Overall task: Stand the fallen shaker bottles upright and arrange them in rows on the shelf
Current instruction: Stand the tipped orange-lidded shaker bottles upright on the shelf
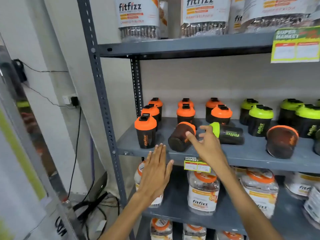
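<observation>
On the grey middle shelf (251, 153) black shaker bottles stand in rows, orange lids at the left, green lids at the right. An orange-lid bottle (145, 131) stands upright at the front left. Beside it an orange-lid shaker (179, 138) lies on its side, base toward me. A green-lid shaker (228, 134) lies flat behind my right hand. Another orange-lid shaker (281, 142) lies tipped at the right. My right hand (206, 144) is spread open, its thumb touching the fallen orange shaker. My left hand (156, 170) is flat and open below the shelf edge, holding nothing.
Large Fitfizz jars (202, 191) fill the shelf below, and more of them (138, 18) stand on the shelf above. A price tag (196, 164) hangs on the shelf edge. The perforated grey upright (102, 94) bounds the left side; cables and a wall socket (71, 100) lie beyond it.
</observation>
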Demonstrator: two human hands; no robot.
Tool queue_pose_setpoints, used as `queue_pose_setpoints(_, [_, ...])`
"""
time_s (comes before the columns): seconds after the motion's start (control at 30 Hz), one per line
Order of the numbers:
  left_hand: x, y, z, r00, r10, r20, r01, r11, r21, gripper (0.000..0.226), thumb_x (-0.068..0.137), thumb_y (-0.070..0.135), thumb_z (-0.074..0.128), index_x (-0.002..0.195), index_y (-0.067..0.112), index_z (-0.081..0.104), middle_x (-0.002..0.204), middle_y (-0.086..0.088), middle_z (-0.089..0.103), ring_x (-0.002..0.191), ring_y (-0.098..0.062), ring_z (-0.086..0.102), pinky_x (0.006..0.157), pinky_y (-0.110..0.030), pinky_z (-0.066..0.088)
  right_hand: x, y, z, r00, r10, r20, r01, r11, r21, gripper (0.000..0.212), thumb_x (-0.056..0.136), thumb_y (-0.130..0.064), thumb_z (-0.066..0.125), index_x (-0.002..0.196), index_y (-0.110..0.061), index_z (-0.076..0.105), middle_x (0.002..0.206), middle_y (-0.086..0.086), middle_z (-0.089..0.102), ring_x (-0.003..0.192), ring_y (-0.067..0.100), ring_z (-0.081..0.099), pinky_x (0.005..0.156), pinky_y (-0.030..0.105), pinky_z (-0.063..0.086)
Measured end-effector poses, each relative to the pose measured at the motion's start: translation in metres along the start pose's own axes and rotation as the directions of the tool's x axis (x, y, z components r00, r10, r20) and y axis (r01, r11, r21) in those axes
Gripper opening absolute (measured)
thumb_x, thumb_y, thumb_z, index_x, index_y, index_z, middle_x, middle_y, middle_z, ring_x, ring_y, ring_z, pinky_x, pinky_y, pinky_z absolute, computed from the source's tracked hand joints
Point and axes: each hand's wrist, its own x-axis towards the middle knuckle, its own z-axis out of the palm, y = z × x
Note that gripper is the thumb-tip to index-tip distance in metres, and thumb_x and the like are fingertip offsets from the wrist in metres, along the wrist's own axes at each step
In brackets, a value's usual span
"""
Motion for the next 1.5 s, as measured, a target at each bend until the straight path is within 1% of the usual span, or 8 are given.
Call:
queue_pose_setpoints(0.13, [0.01,-0.011,0.006,0.998,0.056,0.019,-0.058,0.991,0.122,0.074,0.098,0.054,-0.001,0.155,0.012,0.02,0.163,-0.005,0.023,0.151,-0.017,0.017,0.125,-0.038,0.014,0.026,-0.012,0.028,0.999,0.033,-0.034,-0.038,0.986,-0.163,0.071,0.086,-0.05,0.063,0.133,-0.002,0.04,0.13,0.026,0.055,0.125,0.042,0.05,0.099,0.042,0.042])
queue_pose_setpoints(0.33, [0.013,-0.016,0.008,0.994,0.107,0.025,-0.11,0.977,0.182,0.066,0.102,0.046,0.009,0.147,0.01,0.041,0.152,-0.008,0.045,0.143,-0.022,0.039,0.117,-0.044,0.033,0.059,-0.015,0.054,0.97,0.243,0.023,-0.218,0.906,-0.362,0.103,0.082,-0.075,0.046,0.143,0.002,0.018,0.14,0.029,0.047,0.131,0.047,0.043,0.106,0.053,0.037])
queue_pose_setpoints(0.63, [0.019,-0.02,0.011,0.99,0.142,0.006,-0.141,0.973,0.186,0.057,0.103,0.04,0.02,0.146,0.011,0.043,0.151,-0.006,0.046,0.142,-0.021,0.04,0.118,-0.044,0.032,0.057,0.01,0.042,0.928,0.368,0.062,-0.366,0.93,-0.042,0.108,0.077,-0.06,0.063,0.145,0.008,0.012,0.131,0.02,0.056,0.119,0.036,0.055,0.097,0.042,0.048])
queue_pose_setpoints(0.73, [0.026,-0.019,0.012,0.989,0.151,0.001,-0.148,0.971,0.188,0.057,0.102,0.039,0.019,0.146,0.011,0.043,0.151,-0.006,0.046,0.142,-0.02,0.04,0.12,-0.042,0.028,0.046,0.016,0.032,0.95,0.312,-0.012,-0.31,0.948,0.067,0.097,0.07,-0.05,0.072,0.14,0.001,0.028,0.122,0.013,0.059,0.104,0.029,0.057,0.085,0.034,0.046])
queue_pose_setpoints(0.8, [0.033,-0.018,0.013,0.986,0.164,0.014,-0.163,0.968,0.189,0.058,0.102,0.039,0.018,0.148,0.011,0.04,0.153,-0.006,0.044,0.144,-0.02,0.037,0.122,-0.041,0.023,0.039,0.014,0.026,0.967,0.244,-0.077,-0.234,0.965,0.12,0.103,0.06,-0.05,0.073,0.143,-0.006,0.029,0.131,0.013,0.054,0.114,0.029,0.057,0.094,0.039,0.049])
queue_pose_setpoints(1.07, [0.057,-0.01,0.013,0.985,0.166,0.043,-0.171,0.966,0.195,0.058,0.101,0.037,0.019,0.142,0.008,0.048,0.146,-0.01,0.052,0.138,-0.023,0.045,0.116,-0.04,0.033,0.04,-0.003,0.047,0.923,-0.088,-0.375,0.086,0.996,-0.023,0.094,0.06,-0.023,0.086,0.137,-0.013,0.034,0.13,0.012,0.034,0.115,0.017,0.038,0.092,0.025,0.037])
queue_pose_setpoints(1.33, [0.059,-0.01,0.018,0.986,0.164,0.028,-0.166,0.969,0.184,0.054,0.101,0.035,0.024,0.136,0.008,0.055,0.139,-0.01,0.059,0.132,-0.023,0.053,0.111,-0.042,0.041,0.06,0.012,0.09,0.868,-0.136,-0.478,0.058,0.983,-0.174,0.097,0.053,-0.034,0.091,0.127,-0.004,0.038,0.129,0.019,0.044,0.118,0.035,0.043,0.096,0.038,0.038])
queue_pose_setpoints(1.5, [0.058,-0.011,0.018,0.987,0.162,0.01,-0.161,0.972,0.17,0.055,0.101,0.035,0.023,0.136,0.008,0.056,0.139,-0.01,0.059,0.131,-0.022,0.054,0.112,-0.041,0.04,0.06,0.022,0.096,0.852,-0.129,-0.508,0.027,0.979,-0.203,0.105,0.051,-0.041,0.092,0.133,-0.003,0.037,0.132,0.019,0.043,0.123,0.034,0.04,0.101,0.032,0.03])
